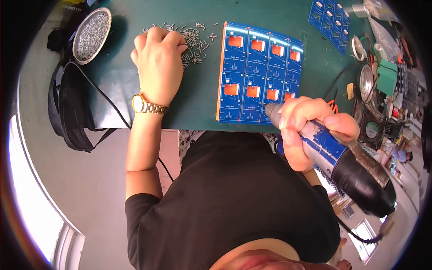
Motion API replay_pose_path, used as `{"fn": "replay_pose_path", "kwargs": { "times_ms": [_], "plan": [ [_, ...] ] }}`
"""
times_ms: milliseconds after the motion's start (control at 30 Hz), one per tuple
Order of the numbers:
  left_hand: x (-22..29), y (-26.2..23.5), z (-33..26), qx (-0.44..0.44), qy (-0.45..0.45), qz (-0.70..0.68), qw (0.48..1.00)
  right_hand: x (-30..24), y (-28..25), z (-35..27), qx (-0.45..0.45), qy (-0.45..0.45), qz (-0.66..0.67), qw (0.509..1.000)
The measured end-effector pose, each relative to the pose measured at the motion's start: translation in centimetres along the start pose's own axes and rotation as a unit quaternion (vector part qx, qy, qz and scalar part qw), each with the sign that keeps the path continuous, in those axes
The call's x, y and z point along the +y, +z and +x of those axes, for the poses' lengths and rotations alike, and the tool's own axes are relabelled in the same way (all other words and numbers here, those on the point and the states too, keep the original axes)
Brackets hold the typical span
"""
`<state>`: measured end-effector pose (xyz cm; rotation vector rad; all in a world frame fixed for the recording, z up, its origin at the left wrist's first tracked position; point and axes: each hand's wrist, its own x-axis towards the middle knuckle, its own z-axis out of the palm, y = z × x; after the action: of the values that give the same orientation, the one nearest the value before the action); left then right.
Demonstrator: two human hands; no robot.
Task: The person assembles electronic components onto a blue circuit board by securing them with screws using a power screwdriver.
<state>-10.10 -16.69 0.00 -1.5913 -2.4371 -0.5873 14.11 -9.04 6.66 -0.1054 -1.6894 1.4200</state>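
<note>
down on the green bench (135,85), the left hand (157,63) rests knuckles-up with its fingers curled into a loose scatter of small metal pins (195,42); whether it pinches one i cannot tell. the right hand (306,130) has its grip closed around an electric screwdriver (342,157), blue and black, whose tip sits at the near edge of a blue circuit board panel (258,74) with orange squares. a round metal dish of pins (92,35) stands well left of the scatter.
</note>
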Motion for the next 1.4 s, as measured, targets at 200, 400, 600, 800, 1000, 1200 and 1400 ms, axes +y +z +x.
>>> {"fn": "replay_pose_path", "kwargs": {
  "times_ms": [200,400,600,800,1000,1200,1400],
  "plan": [
    [-0.2,0.1,0.0,0.010,-0.012,-0.062,0.998,-0.1,-0.7,-0.1,-0.044,-0.005,-0.011,0.999],
    [0.1,-0.5,-0.2,0.020,-0.033,-0.107,0.994,-0.2,-1.7,-1.9,-0.022,-0.019,0.005,1.000],
    [-0.1,-0.4,0.0,-0.041,-0.016,-0.065,0.997,0.3,-3.7,-2.1,-0.069,-0.056,0.099,0.991],
    [1.0,-1.3,0.2,-0.028,0.030,-0.090,0.995,-3.0,-4.6,-2.8,-0.052,-0.065,0.032,0.996],
    [0.5,-1.4,-0.4,-0.058,0.033,-0.087,0.994,-2.7,-3.5,-3.9,-0.037,-0.114,0.024,0.992],
    [-0.4,-1.2,-0.7,-0.012,-0.009,-0.087,0.996,-2.6,-3.3,-4.5,-0.012,-0.120,0.021,0.993],
    [-0.3,-0.2,-0.1,-0.017,0.085,-0.096,0.992,-3.3,-3.3,-4.9,0.034,-0.051,0.077,0.995]
  ]
}}
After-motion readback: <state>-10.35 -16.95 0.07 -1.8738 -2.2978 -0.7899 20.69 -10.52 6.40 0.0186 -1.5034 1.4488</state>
